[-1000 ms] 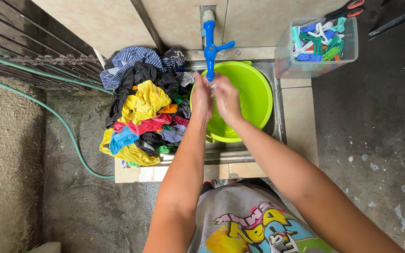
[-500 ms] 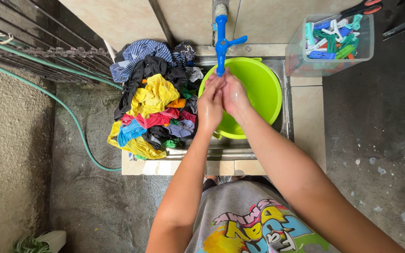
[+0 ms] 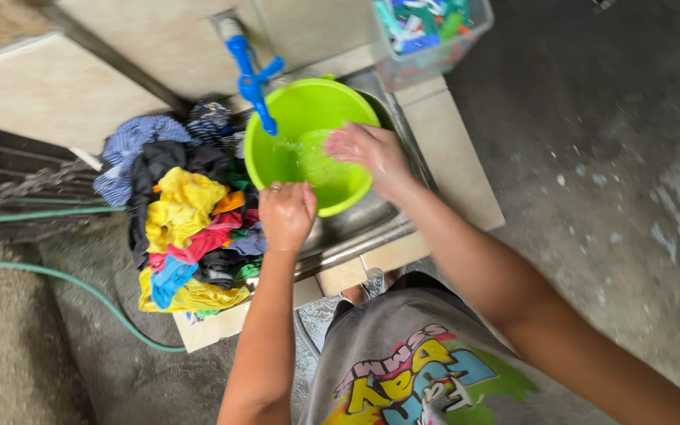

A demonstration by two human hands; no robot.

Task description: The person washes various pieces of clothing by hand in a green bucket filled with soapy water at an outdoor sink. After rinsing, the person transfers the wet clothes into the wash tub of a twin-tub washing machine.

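Knuckles of the left hand (image 3: 286,214) curl into a loose fist holding nothing visible, poised at the near rim of the lime-green basin (image 3: 277,142). Beside that hand lies a heap of coloured laundry (image 3: 186,224) on the tabletop (image 3: 450,149). Just beyond, the right hand (image 3: 370,151) spreads open with fingers blurred over the basin, gripping nothing; a little water shows in the bottom. Above the basin hangs a blue tap (image 3: 252,75). Farther past the right hand stands a clear tub (image 3: 403,67) full of clothes pegs (image 3: 426,20).
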